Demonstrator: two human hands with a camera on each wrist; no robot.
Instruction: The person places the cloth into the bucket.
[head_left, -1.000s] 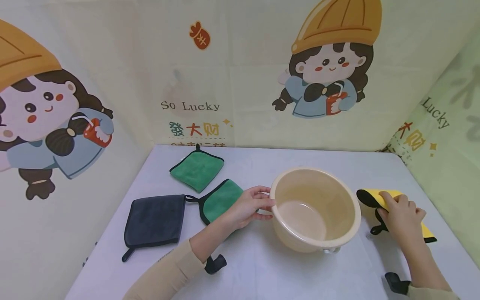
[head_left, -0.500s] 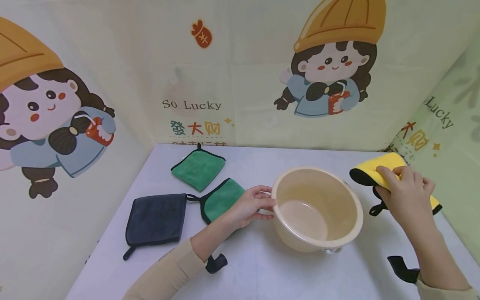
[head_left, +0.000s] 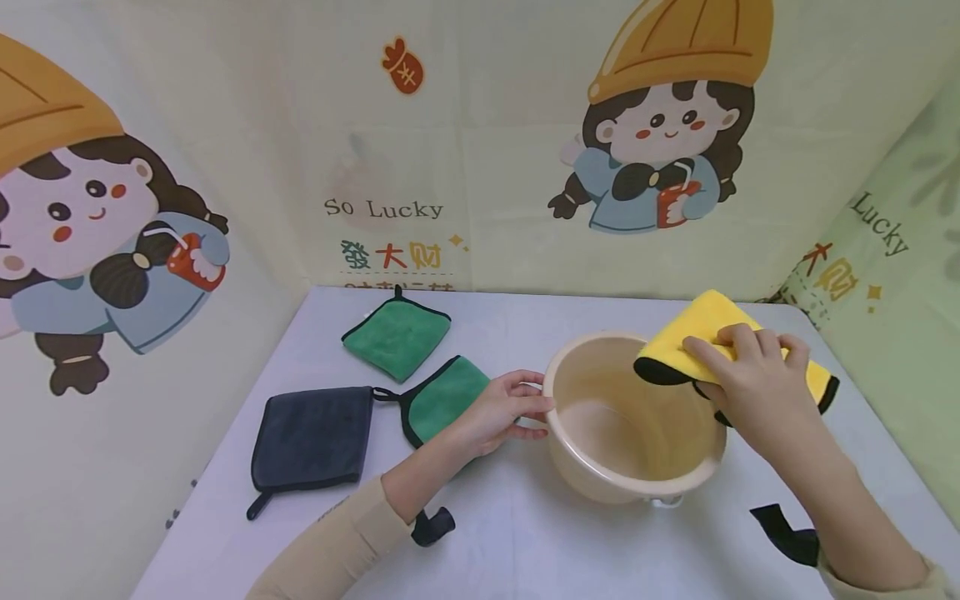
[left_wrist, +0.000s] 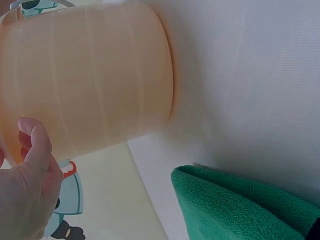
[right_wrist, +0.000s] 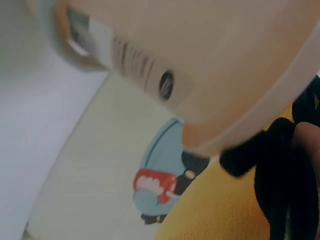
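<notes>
A beige plastic bucket (head_left: 592, 467) stands on the white table, its mouth tipped toward the head camera's side. My left hand (head_left: 491, 417) rests its spread fingertips against the bucket's left rim and outer wall; in the left wrist view, the left hand (left_wrist: 32, 180) touches the ribbed wall. My right hand (head_left: 765, 379) grips a folded yellow microfiber cloth (head_left: 701, 325) with black edging, raised at the bucket's right rim and partly over the opening. The right wrist view shows the yellow cloth (right_wrist: 215, 205) and its black trim close to the rim, with the fingers mostly hidden.
Left of the bucket lie a dark grey folded cloth (head_left: 311, 437) and two green cloths, one farther back (head_left: 397, 337) and one partly behind my left forearm (head_left: 442, 400). Cartoon-printed fabric walls (head_left: 510, 150) border the table's back and sides.
My right hand has lifted the yellow cloth off the table at the right and carried it left to over the bucket's right rim. My left hand stays against the bucket.
</notes>
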